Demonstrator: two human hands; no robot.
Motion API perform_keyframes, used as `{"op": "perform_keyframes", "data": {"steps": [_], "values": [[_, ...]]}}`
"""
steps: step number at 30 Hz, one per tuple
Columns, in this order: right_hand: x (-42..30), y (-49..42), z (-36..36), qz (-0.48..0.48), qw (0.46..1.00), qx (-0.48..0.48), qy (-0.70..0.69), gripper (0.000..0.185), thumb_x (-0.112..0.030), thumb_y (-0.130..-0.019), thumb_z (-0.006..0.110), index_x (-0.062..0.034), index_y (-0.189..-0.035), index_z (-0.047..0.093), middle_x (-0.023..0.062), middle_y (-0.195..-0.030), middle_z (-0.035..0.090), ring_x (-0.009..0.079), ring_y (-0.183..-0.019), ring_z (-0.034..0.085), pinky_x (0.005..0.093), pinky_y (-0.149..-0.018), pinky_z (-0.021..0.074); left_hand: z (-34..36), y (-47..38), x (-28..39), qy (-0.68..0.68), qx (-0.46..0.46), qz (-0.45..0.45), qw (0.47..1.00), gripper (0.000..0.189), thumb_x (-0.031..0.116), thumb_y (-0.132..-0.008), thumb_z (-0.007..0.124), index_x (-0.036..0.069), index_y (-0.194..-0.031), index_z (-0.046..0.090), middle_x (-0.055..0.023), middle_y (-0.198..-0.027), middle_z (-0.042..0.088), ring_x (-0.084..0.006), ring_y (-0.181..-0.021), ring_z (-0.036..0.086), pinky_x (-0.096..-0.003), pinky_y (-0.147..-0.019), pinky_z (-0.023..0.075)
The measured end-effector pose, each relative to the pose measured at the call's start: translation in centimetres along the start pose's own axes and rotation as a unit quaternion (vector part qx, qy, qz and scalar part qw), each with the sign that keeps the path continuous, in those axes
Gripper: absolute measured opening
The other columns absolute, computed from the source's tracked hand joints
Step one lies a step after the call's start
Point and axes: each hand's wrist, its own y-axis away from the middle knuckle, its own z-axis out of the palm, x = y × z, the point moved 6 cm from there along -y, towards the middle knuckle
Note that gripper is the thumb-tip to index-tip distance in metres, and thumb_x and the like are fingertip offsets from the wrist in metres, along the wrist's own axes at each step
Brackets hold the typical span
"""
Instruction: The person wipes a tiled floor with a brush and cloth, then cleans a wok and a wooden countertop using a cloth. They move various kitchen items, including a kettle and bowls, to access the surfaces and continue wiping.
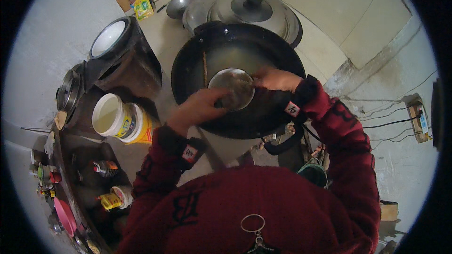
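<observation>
A round metal bowl is held over the inside of a large black wok. My right hand grips the bowl's right rim with bent fingers. Over the bowl's left side reaches my left hand, thumb and fingers across the rim. Motion blurs it, and whether it holds anything is unclear. Against the wok's left inner wall leans a thin brown stick. The wok's looped black handle juts out towards me.
Behind the wok lies a wide metal lid with a black knob, beside a smaller wok. To the left stand a dark stove-like cylinder and white buckets. A green bucket sits low at right, and a power strip hangs on the wall.
</observation>
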Motion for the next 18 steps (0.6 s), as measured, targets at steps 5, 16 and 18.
{"op": "perform_keyframes", "data": {"steps": [5, 16, 18], "values": [[-0.3, 0.6, -0.6, 0.006, 0.999, 0.032, -0.032, 0.040, -0.024, -0.082, 0.052, -0.0020, -0.116, 0.053, 0.0177, -0.108, 0.059, 0.0277, -0.095, 0.056, 0.0342, -0.086, 0.0413, -0.4, 0.1, -0.2, 0.040, 0.018, -0.059, 0.997, 0.042, 0.011, -0.074, 0.062, 0.000, -0.114, 0.054, -0.0099, -0.093, 0.063, -0.0147, -0.086, 0.059, -0.0266, -0.079, 0.0455], [0.7, 1.9, -0.2, 0.010, 0.960, 0.106, -0.259, 0.043, -0.022, -0.085, 0.053, 0.0001, -0.121, 0.047, 0.0122, -0.109, 0.057, 0.0224, -0.090, 0.058, 0.0354, -0.066, 0.0531, -7.2, 4.8, -1.0, 0.213, 0.329, -0.028, 0.920, 0.028, 0.018, -0.088, 0.051, 0.003, -0.110, 0.056, -0.0078, -0.091, 0.062, -0.0155, -0.083, 0.059, -0.0267, -0.078, 0.0465], [1.2, 2.6, -0.7, 0.046, 0.922, 0.146, -0.354, 0.041, -0.024, -0.086, 0.053, 0.0008, -0.119, 0.048, 0.0117, -0.107, 0.057, 0.0222, -0.090, 0.058, 0.0358, -0.064, 0.0540, -8.6, 6.2, -1.0, 0.201, 0.377, -0.025, 0.904, 0.031, 0.016, -0.086, 0.053, 0.000, -0.113, 0.053, -0.0075, -0.086, 0.063, -0.0138, -0.080, 0.058, -0.0271, -0.076, 0.0456]]}}
